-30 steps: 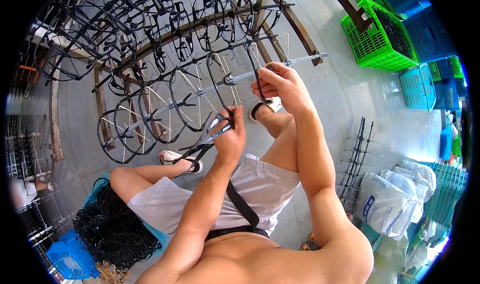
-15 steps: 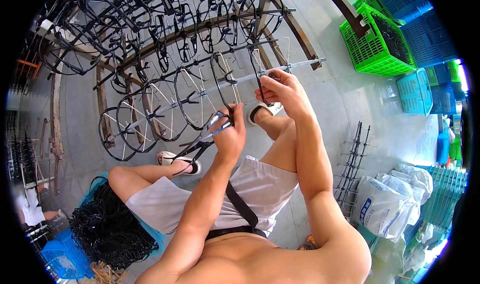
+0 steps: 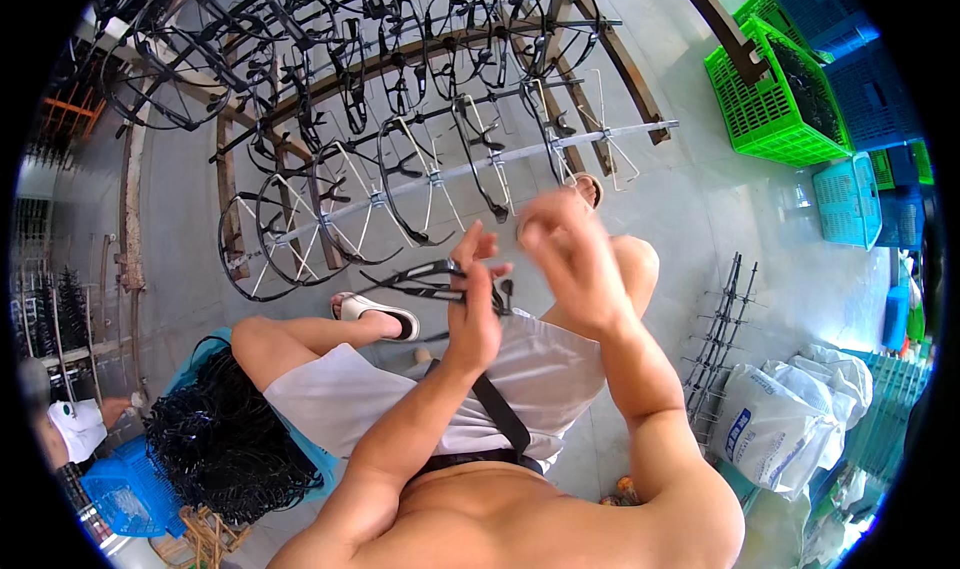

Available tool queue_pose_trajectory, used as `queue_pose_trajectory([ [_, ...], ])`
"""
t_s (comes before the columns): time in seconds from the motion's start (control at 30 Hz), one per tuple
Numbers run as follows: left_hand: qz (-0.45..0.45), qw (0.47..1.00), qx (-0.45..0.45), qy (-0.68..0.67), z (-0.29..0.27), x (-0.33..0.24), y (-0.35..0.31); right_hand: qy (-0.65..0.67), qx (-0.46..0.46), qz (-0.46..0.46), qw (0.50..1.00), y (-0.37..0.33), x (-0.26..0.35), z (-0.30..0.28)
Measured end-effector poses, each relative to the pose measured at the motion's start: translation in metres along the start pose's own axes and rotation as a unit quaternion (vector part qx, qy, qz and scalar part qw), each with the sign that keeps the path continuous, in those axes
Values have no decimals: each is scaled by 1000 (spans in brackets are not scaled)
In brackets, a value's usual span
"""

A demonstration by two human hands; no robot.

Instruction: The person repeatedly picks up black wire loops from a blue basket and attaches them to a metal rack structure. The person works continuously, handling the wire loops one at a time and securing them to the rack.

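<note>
Frames (image 3: 440,267), glossy black, curved | left hand (image 3: 476,314) holding them | right hand (image 3: 572,264) blurred, grip unclear

Lots of colors, seen from far away
I see a green basket (image 3: 745,107) at two o'clock, a light blue basket (image 3: 847,204) at three, white bags (image 3: 775,431) at four and a bright blue basket (image 3: 128,491) at eight.

The left hand (image 3: 475,317) is held upright, its fingers (image 3: 467,248) partly bent; the right hand (image 3: 570,257) is blurred and raised just beside it. The left forearm (image 3: 425,404) and right forearm (image 3: 645,367) are angled inward.
</note>
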State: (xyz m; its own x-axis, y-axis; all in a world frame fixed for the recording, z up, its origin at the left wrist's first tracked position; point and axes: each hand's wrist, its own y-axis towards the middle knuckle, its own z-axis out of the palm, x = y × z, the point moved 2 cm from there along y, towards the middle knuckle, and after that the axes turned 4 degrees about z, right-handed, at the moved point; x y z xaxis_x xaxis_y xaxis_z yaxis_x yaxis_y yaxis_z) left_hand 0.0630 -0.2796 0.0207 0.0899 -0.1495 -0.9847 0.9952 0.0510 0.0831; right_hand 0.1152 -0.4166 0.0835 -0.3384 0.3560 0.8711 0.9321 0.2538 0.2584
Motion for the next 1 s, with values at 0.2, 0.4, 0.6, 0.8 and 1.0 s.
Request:
queue_pose_trajectory([
  [0.2, -79, 988, 48, -124, -16, -33, -5, 406, 275, 226, 842, -44, 4, 29],
  [0.4, 16, 983, 150, -102, -19, -37, -13, 444, 131, 200, 864, -42, 7, 18],
  [0.6, -52, 959, 126, -248, -18, -71, -33, 508, -114, 67, 852, -40, -1, -89],
  [0.8, 46, 991, 89, 94, 28, -23, 11, 414, -111, 218, 877, 28, 2, -138],
  [1.0, 153, 963, -27, 218, 70, 14, 63, 385, 79, 257, 883, 97, -41, -127],
])
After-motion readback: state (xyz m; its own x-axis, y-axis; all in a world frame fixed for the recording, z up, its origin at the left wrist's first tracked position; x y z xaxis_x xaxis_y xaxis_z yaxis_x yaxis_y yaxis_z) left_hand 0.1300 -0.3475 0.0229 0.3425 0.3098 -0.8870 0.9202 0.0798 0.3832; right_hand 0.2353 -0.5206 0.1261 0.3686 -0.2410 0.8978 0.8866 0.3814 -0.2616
